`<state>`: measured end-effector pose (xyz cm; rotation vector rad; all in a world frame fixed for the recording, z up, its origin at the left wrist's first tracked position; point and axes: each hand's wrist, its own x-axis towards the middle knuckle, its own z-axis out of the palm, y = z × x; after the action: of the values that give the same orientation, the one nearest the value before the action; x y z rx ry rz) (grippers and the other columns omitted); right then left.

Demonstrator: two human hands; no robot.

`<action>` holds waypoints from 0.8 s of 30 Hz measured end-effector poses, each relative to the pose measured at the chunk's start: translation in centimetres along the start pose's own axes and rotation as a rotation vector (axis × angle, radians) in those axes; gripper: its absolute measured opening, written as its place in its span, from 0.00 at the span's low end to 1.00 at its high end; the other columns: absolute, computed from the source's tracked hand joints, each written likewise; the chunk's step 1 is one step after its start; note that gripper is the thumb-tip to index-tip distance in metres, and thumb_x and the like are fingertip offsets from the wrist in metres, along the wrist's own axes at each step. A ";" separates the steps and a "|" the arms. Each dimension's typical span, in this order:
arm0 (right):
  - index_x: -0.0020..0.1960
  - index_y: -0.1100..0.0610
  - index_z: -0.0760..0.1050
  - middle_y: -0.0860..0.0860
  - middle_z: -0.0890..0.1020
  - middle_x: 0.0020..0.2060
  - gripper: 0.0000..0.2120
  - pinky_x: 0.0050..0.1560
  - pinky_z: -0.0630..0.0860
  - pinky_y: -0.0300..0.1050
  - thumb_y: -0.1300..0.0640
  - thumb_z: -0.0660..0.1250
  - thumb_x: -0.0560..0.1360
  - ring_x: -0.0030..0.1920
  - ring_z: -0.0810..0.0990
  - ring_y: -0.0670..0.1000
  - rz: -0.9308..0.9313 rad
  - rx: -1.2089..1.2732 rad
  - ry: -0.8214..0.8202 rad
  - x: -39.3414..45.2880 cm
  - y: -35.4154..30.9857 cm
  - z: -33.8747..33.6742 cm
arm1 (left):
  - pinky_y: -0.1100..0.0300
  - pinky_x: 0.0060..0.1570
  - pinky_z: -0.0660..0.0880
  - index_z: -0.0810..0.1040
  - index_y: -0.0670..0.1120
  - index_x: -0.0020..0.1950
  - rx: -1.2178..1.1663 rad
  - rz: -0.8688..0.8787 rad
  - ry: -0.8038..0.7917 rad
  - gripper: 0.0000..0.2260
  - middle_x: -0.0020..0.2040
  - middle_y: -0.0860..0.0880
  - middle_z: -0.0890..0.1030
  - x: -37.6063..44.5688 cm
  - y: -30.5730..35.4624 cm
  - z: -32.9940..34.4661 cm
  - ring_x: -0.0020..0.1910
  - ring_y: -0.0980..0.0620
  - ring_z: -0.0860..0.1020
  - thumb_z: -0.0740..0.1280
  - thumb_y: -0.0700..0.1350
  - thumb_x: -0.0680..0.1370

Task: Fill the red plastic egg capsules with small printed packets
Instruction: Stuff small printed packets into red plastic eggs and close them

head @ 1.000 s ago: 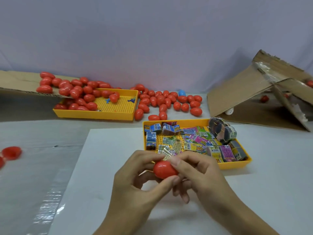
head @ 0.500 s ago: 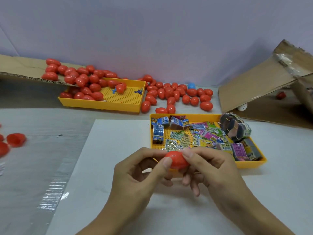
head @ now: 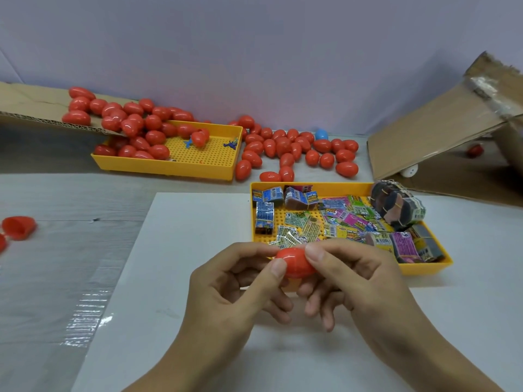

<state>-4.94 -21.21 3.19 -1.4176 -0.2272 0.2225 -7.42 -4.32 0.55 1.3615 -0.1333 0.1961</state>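
A closed red egg capsule (head: pixel 294 263) is held between both hands just above the white board (head: pixel 175 264). My left hand (head: pixel 232 290) pinches its left end with thumb and fingers. My right hand (head: pixel 351 281) grips its right end, thumb on top. Right behind them, a yellow tray (head: pixel 424 268) holds several small printed packets (head: pixel 339 222) and a rubber-banded bundle (head: pixel 396 207). More red capsules (head: pixel 297 151) lie loose near the wall. Others fill a second yellow tray (head: pixel 169 166) at the back left.
A cardboard flap (head: pixel 28 106) carrying capsules overhangs the left tray. An open cardboard box (head: pixel 441 142) lies on its side at the right. Open red capsule halves (head: pixel 18 227) sit at the table's left edge. A blue capsule (head: pixel 321 134) is by the wall.
The capsule stays between both hands, which have shifted slightly right relative to the packet tray as the view moved. Nothing was released.
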 end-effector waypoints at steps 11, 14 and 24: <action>0.52 0.52 0.84 0.56 0.86 0.38 0.12 0.27 0.78 0.43 0.58 0.75 0.69 0.36 0.85 0.55 -0.130 -0.125 -0.015 -0.3 -0.2 0.1 | 0.55 0.29 0.79 0.85 0.46 0.51 -0.029 -0.022 -0.024 0.11 0.36 0.39 0.83 0.0 0.1 -0.2 0.29 0.41 0.81 0.70 0.49 0.72; 0.52 0.50 0.85 0.54 0.86 0.41 0.13 0.29 0.78 0.42 0.60 0.75 0.68 0.37 0.85 0.52 -0.150 -0.144 -0.009 -0.3 0.0 0.1 | 0.55 0.29 0.79 0.85 0.45 0.51 -0.048 -0.028 -0.022 0.12 0.35 0.38 0.82 0.0 0.0 -0.3 0.29 0.41 0.81 0.70 0.49 0.71; 0.52 0.50 0.85 0.54 0.83 0.49 0.13 0.33 0.80 0.43 0.59 0.75 0.68 0.43 0.84 0.53 -0.206 -0.168 -0.074 -0.4 0.0 -0.1 | 0.56 0.29 0.79 0.86 0.48 0.49 -0.014 -0.006 -0.005 0.11 0.33 0.40 0.82 0.1 0.3 0.0 0.29 0.43 0.81 0.71 0.51 0.71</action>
<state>-5.25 -21.41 3.13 -1.5415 -0.4593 0.0875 -7.41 -4.26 0.80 1.3487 -0.1344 0.1859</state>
